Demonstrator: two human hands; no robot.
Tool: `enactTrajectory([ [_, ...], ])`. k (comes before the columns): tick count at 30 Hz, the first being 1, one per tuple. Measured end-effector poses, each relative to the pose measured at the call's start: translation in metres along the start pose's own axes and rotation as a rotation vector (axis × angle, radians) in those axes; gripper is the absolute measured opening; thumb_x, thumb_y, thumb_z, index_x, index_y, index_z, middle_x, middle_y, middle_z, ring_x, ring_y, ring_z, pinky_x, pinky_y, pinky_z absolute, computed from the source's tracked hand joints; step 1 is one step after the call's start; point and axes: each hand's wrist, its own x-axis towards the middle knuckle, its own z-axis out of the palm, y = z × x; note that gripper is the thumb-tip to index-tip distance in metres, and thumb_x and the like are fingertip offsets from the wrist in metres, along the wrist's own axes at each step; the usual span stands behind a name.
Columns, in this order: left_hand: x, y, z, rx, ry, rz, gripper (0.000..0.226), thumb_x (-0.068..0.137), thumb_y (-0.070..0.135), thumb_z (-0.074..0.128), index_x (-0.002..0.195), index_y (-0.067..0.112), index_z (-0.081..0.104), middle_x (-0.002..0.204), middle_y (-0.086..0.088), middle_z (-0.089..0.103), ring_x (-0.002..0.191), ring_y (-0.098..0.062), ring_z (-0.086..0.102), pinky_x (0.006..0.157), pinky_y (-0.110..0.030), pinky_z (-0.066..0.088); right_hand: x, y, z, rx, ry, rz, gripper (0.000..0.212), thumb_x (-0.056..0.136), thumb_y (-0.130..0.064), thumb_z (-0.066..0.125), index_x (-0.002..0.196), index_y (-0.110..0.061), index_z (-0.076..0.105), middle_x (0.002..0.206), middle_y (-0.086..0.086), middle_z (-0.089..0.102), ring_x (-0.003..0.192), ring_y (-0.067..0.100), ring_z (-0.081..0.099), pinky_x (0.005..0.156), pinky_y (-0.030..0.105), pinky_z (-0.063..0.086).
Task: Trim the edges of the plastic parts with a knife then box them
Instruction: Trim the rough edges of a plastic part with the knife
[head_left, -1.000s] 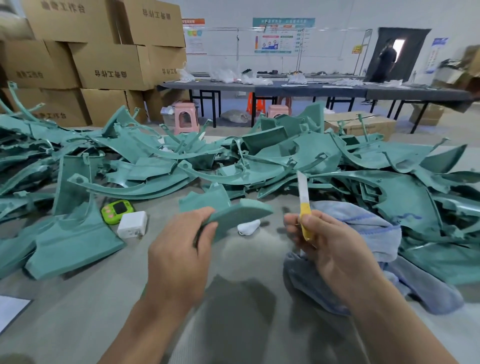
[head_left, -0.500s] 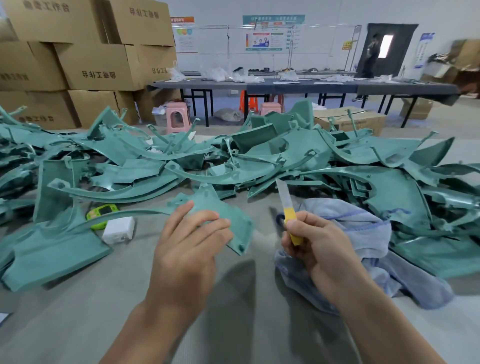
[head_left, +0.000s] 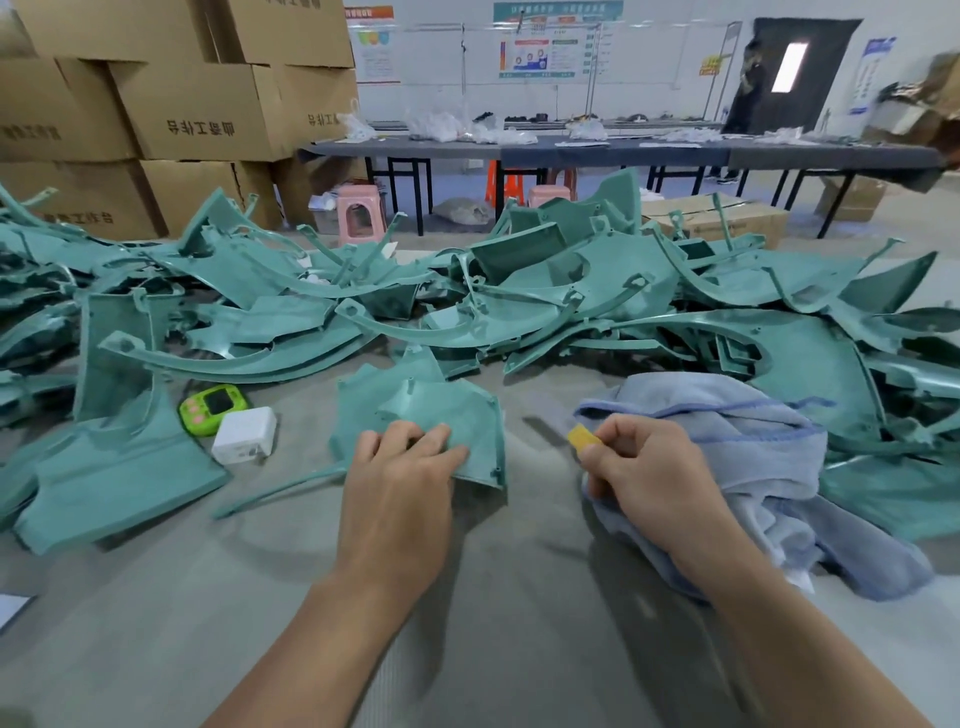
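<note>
A flat teal plastic part (head_left: 421, 415) with a thin curved strip trailing to its left lies on the grey table in front of me. My left hand (head_left: 400, 483) grips its near edge, fingers on top. My right hand (head_left: 644, 467) holds the yellow knife (head_left: 582, 435) just to the right of the part; only the yellow handle end shows, and the blade is blurred. A big heap of teal plastic parts (head_left: 545, 306) covers the back of the table.
A blue cloth (head_left: 753, 467) lies bunched under my right hand. A green timer (head_left: 213, 408) and a white charger (head_left: 244, 434) sit left of the part. Cardboard boxes (head_left: 192, 109) are stacked at the back left. A dark table (head_left: 623, 150) stands behind, a person by the door.
My left hand turned the teal part from edge-on to flat and lowered it onto the table. The knife in my right hand tipped down, so its upright blade no longer shows.
</note>
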Motion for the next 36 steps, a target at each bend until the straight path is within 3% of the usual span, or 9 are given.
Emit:
enactTrajectory([
  [4, -0.002, -0.004, 0.000, -0.146, 0.065, 0.035, 0.022, 0.081, 0.016, 0.069, 0.094, 0.024, 0.083, 0.104, 0.008, 0.078, 0.094, -0.023, 0.067, 0.086, -0.033, 0.038, 0.002, 0.004, -0.006, 0.138, -0.096, -0.015, 0.029, 0.095, -0.010, 0.067, 0.066, -0.013, 0.063, 0.060, 0.010, 0.068, 0.055, 0.022, 0.053, 0.060, 0.038, 0.044],
  [8, 0.000, -0.008, -0.002, -0.245, 0.076, 0.019, 0.018, 0.080, 0.018, 0.073, 0.092, 0.026, 0.084, 0.102, 0.010, 0.078, 0.096, -0.015, 0.069, 0.089, -0.027, 0.037, -0.002, 0.003, -0.005, 0.089, -0.326, -0.020, 0.031, 0.095, -0.008, 0.067, 0.066, -0.019, 0.064, 0.062, 0.012, 0.067, 0.053, 0.019, 0.048, 0.056, 0.032, 0.037],
  [14, 0.001, -0.011, -0.009, -0.397, 0.138, -0.008, 0.014, 0.081, 0.019, 0.080, 0.094, 0.024, 0.083, 0.101, 0.013, 0.077, 0.099, -0.007, 0.063, 0.093, -0.026, 0.041, 0.001, 0.004, -0.011, 0.154, -0.356, -0.007, 0.029, 0.096, -0.008, 0.066, 0.068, -0.015, 0.063, 0.063, 0.016, 0.066, 0.054, 0.017, 0.050, 0.055, 0.025, 0.040],
  [19, -0.002, -0.008, -0.018, -0.507, 0.216, -0.016, 0.017, 0.081, 0.022, 0.075, 0.096, 0.026, 0.081, 0.105, 0.021, 0.073, 0.104, -0.001, 0.062, 0.096, -0.022, 0.042, 0.013, 0.015, -0.003, 0.028, -0.042, 0.073, 0.031, 0.096, -0.015, 0.068, 0.066, -0.012, 0.062, 0.059, 0.005, 0.070, 0.052, 0.013, 0.056, 0.060, 0.033, 0.046],
  [22, -0.003, -0.009, -0.021, -0.522, 0.222, -0.027, 0.017, 0.082, 0.022, 0.075, 0.096, 0.027, 0.081, 0.106, 0.024, 0.071, 0.105, 0.000, 0.061, 0.096, -0.024, 0.044, 0.012, 0.013, 0.001, 0.012, 0.081, 0.064, 0.031, 0.095, -0.014, 0.066, 0.064, -0.013, 0.063, 0.056, 0.002, 0.068, 0.046, 0.010, 0.054, 0.052, 0.029, 0.045],
  [25, -0.003, -0.007, -0.020, -0.515, 0.202, -0.019, 0.017, 0.081, 0.021, 0.076, 0.096, 0.026, 0.081, 0.105, 0.023, 0.072, 0.106, 0.002, 0.060, 0.095, -0.029, 0.046, 0.003, 0.010, -0.010, 0.367, -0.142, -0.039, 0.027, 0.090, -0.007, 0.069, 0.064, -0.013, 0.063, 0.058, 0.011, 0.062, 0.052, 0.017, 0.048, 0.052, 0.028, 0.037],
  [28, -0.002, -0.006, -0.021, -0.522, 0.198, -0.021, 0.018, 0.081, 0.023, 0.076, 0.097, 0.028, 0.081, 0.105, 0.024, 0.072, 0.106, 0.003, 0.061, 0.094, -0.031, 0.046, -0.006, 0.007, -0.021, 0.365, -0.449, -0.049, 0.018, 0.086, -0.012, 0.072, 0.069, -0.009, 0.066, 0.063, 0.016, 0.063, 0.058, 0.025, 0.042, 0.053, 0.030, 0.031],
  [33, -0.003, -0.005, -0.025, -0.564, 0.216, -0.002, 0.017, 0.081, 0.024, 0.076, 0.097, 0.031, 0.079, 0.104, 0.023, 0.072, 0.104, 0.001, 0.063, 0.092, -0.035, 0.048, 0.011, 0.013, -0.007, 0.159, 0.055, 0.111, 0.029, 0.093, -0.013, 0.070, 0.064, -0.010, 0.068, 0.058, 0.012, 0.067, 0.053, 0.022, 0.049, 0.054, 0.033, 0.040],
  [36, -0.003, -0.003, -0.025, -0.569, 0.209, -0.006, 0.016, 0.080, 0.025, 0.077, 0.095, 0.027, 0.081, 0.103, 0.021, 0.074, 0.104, 0.001, 0.063, 0.092, -0.035, 0.048, 0.007, 0.013, -0.011, 0.438, -0.084, 0.087, 0.025, 0.089, -0.010, 0.071, 0.065, -0.011, 0.066, 0.059, 0.015, 0.063, 0.058, 0.028, 0.040, 0.053, 0.032, 0.030],
])
